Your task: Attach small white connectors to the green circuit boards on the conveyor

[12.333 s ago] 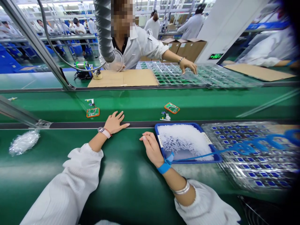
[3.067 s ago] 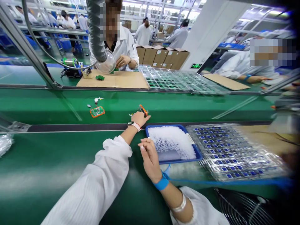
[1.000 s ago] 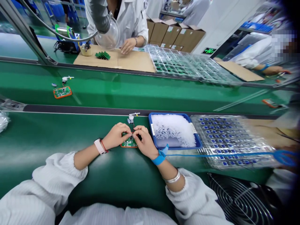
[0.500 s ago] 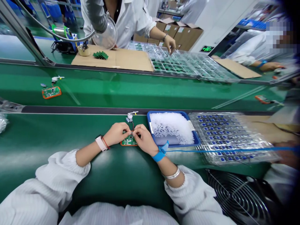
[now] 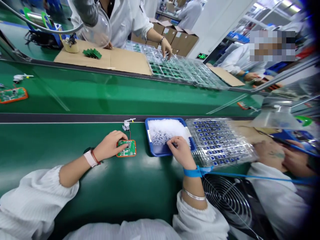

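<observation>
The left hand (image 5: 110,145) rests on the left part of an orange-edged circuit board (image 5: 131,149) that lies flat on the green worktop (image 5: 125,190); its thumb reaches over the board's face, a little apart from the curled fingers. A thin red wire (image 5: 130,135) runs from the board's upper side towards a small white part (image 5: 127,125) on the worktop, just beyond the board.

The right hand (image 5: 182,151) is at the blue tray (image 5: 160,155), its thumb and fingertips drawn together over the sparser part of the white bits (image 5: 167,127) — whether a bit is pinched between them is too small to make out. A blue band (image 5: 192,172) circles the right wrist.

Right of the blue tray sits a clear tray (image 5: 212,143) with rows of small blue pieces, and nearer the body is a round black fan grille (image 5: 222,196). Across the green belt (image 5: 125,96), a person in a white coat (image 5: 130,21) reaches over clear trays of green boards (image 5: 172,71); a pile of green boards (image 5: 92,53) lies on cardboard (image 5: 127,61).
</observation>
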Available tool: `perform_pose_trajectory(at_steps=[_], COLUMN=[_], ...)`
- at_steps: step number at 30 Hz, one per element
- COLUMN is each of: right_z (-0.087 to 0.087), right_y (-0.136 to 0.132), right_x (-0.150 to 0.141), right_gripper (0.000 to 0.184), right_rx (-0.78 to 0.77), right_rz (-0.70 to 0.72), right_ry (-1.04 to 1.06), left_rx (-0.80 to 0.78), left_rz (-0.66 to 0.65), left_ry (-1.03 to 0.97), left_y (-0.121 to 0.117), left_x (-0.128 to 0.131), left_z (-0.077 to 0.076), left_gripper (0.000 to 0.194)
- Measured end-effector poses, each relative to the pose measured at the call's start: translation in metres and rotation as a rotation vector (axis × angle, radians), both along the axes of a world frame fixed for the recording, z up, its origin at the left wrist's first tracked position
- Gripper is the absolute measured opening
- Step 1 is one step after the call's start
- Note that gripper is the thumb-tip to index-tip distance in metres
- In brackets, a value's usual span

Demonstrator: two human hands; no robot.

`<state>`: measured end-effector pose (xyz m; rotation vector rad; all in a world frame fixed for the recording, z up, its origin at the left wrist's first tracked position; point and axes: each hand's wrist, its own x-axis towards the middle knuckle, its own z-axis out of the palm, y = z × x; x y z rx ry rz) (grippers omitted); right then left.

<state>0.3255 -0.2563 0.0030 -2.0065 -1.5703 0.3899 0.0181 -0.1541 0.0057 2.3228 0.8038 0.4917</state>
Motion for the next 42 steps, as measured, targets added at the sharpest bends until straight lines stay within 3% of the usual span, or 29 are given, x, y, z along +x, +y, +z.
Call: perform_pose_trajectory(at_steps=[19, 23, 27, 29, 31, 33, 37, 42], right_z=[-0.014, -0.006, 0.015, 0.021, 0.019, 0.012, -0.005, -0.010], right_y=[0.005, 0.005, 0.011, 0.017, 0.023, 0.028, 0.034, 0.035], right_x=[-0.003, -0.006, -0.045, -0.078, -0.109, -0.130, -0.140, -0.133], right_gripper=[0.015, 0.015, 0.015, 0.014, 0.014, 0.013, 0.012, 0.011], right_rx=[0.069, 0.063, 0.192, 0.239, 0.216, 0.193, 0.161, 0.112], right_rz=[0.113, 0.116, 0.129, 0.234, 0.344, 0.366, 0.337, 0.387], right_ry=[-0.092, -0.105, -0.025, 0.108, 0.220, 0.291, 0.331, 0.333], left_rx=[0.037, 0.019, -0.043, -0.079, -0.101, -0.107, -0.106, -0.082], left_rz=[-0.018, -0.008, 0.044, 0.059, 0.053, 0.039, 0.041, 0.075], left_ry=[-0.042, -0.056, -0.130, -0.183, -0.229, -0.254, -0.234, -0.185], left_y=[0.002, 0.003, 0.001, -0.001, -0.003, -0.004, -0.005, -0.005], left_x=[0.000, 0.001, 0.003, 0.004, 0.006, 0.007, 0.007, 0.008], left_z=[-0.006, -0.008, -0.006, -0.004, -0.002, -0.002, -0.004, -0.006], left_gripper=[0.019, 0.018, 0.011, 0.012, 0.014, 0.014, 0.012, 0.010])
